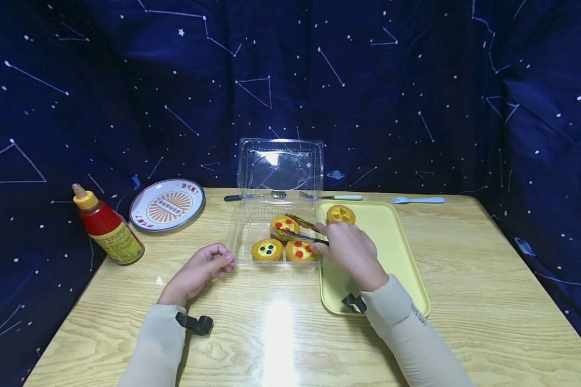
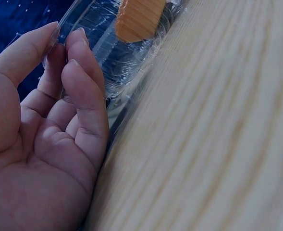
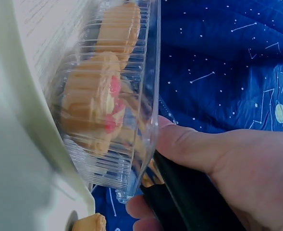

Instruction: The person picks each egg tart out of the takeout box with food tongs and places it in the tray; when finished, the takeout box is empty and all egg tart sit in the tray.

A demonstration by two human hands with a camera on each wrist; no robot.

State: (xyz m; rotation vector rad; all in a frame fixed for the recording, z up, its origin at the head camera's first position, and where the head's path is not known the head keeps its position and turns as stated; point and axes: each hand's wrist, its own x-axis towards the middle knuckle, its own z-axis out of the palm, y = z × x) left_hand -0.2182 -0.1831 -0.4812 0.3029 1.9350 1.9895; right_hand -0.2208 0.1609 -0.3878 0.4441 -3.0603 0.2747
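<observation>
A clear plastic clamshell box (image 1: 242,236) lies with its lid raised in the head view. My left hand (image 1: 200,271) pinches the rim at its front left corner between thumb and fingers. In my right hand (image 1: 351,247) are food tongs (image 1: 302,237) with dark handles (image 3: 189,192). Their two arms lie around a red-dotted egg tart (image 1: 285,222) in the box; whether they squeeze it I cannot tell. In front of it are a blue-dotted tart (image 1: 267,250) and another red-dotted tart (image 1: 300,251). A yellow-topped tart (image 1: 341,214) sits on the yellow tray (image 1: 406,269).
A patterned plate (image 1: 193,209) and a red-and-yellow squeeze bottle (image 1: 111,228) stand at the left. Behind the box lie a black-handled utensil (image 1: 232,198) and a green-handled one (image 1: 347,197). A light blue fork (image 1: 418,200) lies at the back right. A starry dark curtain (image 1: 392,107) hangs behind the table.
</observation>
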